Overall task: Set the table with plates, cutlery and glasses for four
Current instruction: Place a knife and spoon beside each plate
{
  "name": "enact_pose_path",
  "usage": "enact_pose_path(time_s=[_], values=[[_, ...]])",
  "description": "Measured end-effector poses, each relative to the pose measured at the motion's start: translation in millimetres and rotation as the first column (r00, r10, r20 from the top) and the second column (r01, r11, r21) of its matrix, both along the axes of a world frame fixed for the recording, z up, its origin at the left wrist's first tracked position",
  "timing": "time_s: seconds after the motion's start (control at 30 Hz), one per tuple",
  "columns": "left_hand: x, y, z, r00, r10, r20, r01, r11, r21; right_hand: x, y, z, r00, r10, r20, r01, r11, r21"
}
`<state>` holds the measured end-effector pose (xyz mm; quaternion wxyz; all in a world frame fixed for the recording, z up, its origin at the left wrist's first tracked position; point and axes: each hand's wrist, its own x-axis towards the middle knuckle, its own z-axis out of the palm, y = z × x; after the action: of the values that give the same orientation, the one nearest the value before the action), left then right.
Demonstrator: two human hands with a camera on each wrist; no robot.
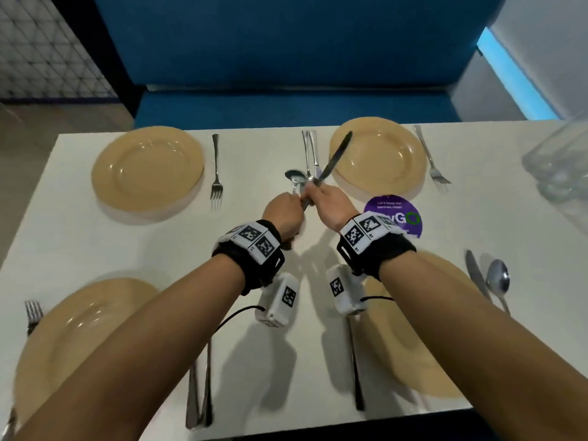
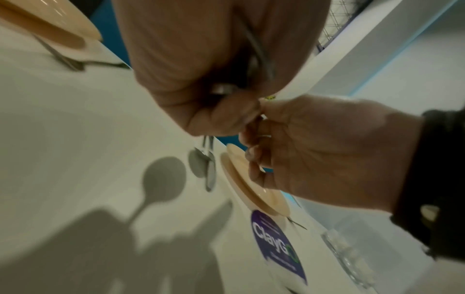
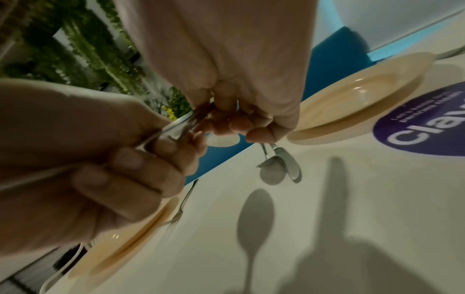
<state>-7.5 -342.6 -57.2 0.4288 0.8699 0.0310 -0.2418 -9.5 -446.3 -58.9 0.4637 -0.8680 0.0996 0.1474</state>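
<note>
My hands meet above the middle of the white table (image 1: 95, 249). The right hand (image 1: 327, 205) grips a dark table knife (image 1: 337, 157) by its handle, blade slanting up over the far right plate (image 1: 378, 157). The left hand (image 1: 284, 214) holds a spoon, whose shiny handle (image 3: 176, 129) shows between its curled fingers. A knife and a spoon (image 1: 310, 154) lie just beyond the hands. The other tan plates sit far left (image 1: 148, 168), near left (image 1: 79, 329) and near right (image 1: 394, 351), the last partly under my right arm.
Forks lie beside the far plates (image 1: 216, 173) (image 1: 432, 160) and the near left one (image 1: 33, 313). More cutlery lies near left (image 1: 200, 393) and near right (image 1: 486, 278). Clear glasses (image 1: 560, 163) stand at the right edge by a purple sticker (image 1: 394, 214). A blue bench is behind.
</note>
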Motion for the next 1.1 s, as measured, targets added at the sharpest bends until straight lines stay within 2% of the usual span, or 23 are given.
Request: enact_pose_path(time_s=[0.1, 0.17, 0.23, 0.37, 0.43, 0.53, 0.6, 0.67, 0.73, 0.77, 0.87, 0.9, 0.97, 1.03, 1.1], values=[[7.2, 29.0, -1.6, 0.998, 0.028, 0.049, -0.033, 0.995, 0.095, 5.6, 16.2, -0.8, 0.999, 0.045, 0.021, -0.041, 0.987, -0.158], [10.3, 47.2, -1.4, 0.997, 0.004, 0.083, -0.019, 0.983, 0.183, 10.0, 23.5, -5.4, 0.989, 0.064, 0.132, -0.027, 0.964, -0.263], [12.3, 65.1, -0.9, 0.995, -0.011, 0.102, -0.014, 0.971, 0.239, 15.7, 33.7, -7.5, 0.937, 0.205, 0.282, -0.094, 0.927, -0.363], [14.0, 97.5, -3.4, 0.994, 0.002, 0.108, -0.033, 0.959, 0.282, 23.6, 60.7, -7.6, 0.787, 0.566, 0.246, -0.376, 0.756, -0.536], [16.5, 113.7, -3.6, 0.992, 0.012, 0.123, -0.043, 0.965, 0.257, 29.9, 78.2, -4.3, 0.718, 0.643, 0.269, -0.398, 0.695, -0.598], [22.8, 140.0, -8.2, 0.988, 0.111, 0.106, -0.124, 0.984, 0.128, 42.9, 106.6, -0.7, 0.682, 0.695, 0.226, -0.41, 0.62, -0.669], [29.1, 159.5, -10.9, 0.966, 0.258, 0.01, -0.258, 0.965, -0.05, 49.4, 125.8, 0.9, 0.648, 0.726, 0.229, -0.382, 0.57, -0.727], [35.3, 183.3, -9.5, 0.928, 0.363, -0.09, -0.373, 0.913, -0.163, 54.9, 142.7, 1.6, 0.622, 0.743, 0.247, -0.342, 0.541, -0.768], [40.5, 212.9, -5.9, 0.915, 0.391, -0.097, -0.402, 0.897, -0.181, 59.7, 158.9, 2.8, 0.695, 0.708, 0.126, -0.361, 0.495, -0.791], [42.0, 229.8, -5.0, 0.912, 0.402, -0.08, -0.41, 0.896, -0.169, 61.9, 165.9, 4.3, 0.757, 0.647, 0.093, -0.357, 0.528, -0.771], [48.8, 283.2, -9.1, 0.911, 0.412, -0.008, -0.41, 0.905, -0.113, 71.1, 197.1, 9.3, 0.909, 0.387, 0.152, -0.195, 0.72, -0.666], [51.7, 299.8, -11.8, 0.913, 0.408, 0.006, -0.405, 0.909, -0.096, 75.7, 211.9, 10.9, 0.941, 0.286, 0.179, -0.129, 0.795, -0.592], [59.2, 329.3, -16.7, 0.916, 0.4, 0.022, -0.397, 0.915, -0.076, 88.3, 247.1, 9.2, 0.982, 0.1, 0.162, -0.044, 0.947, -0.318], [66.9, 354.7, -21.8, 0.918, 0.396, 0.033, -0.395, 0.918, -0.047, 100.3, 289.5, 5.6, 0.998, 0.027, 0.05, -0.023, 0.997, -0.079], [73.6, 375.8, -28.0, 0.912, 0.408, 0.024, -0.408, 0.913, -0.03, 112.1, 328.5, -3.4, 0.998, 0.055, -0.039, -0.056, 0.998, -0.032]])
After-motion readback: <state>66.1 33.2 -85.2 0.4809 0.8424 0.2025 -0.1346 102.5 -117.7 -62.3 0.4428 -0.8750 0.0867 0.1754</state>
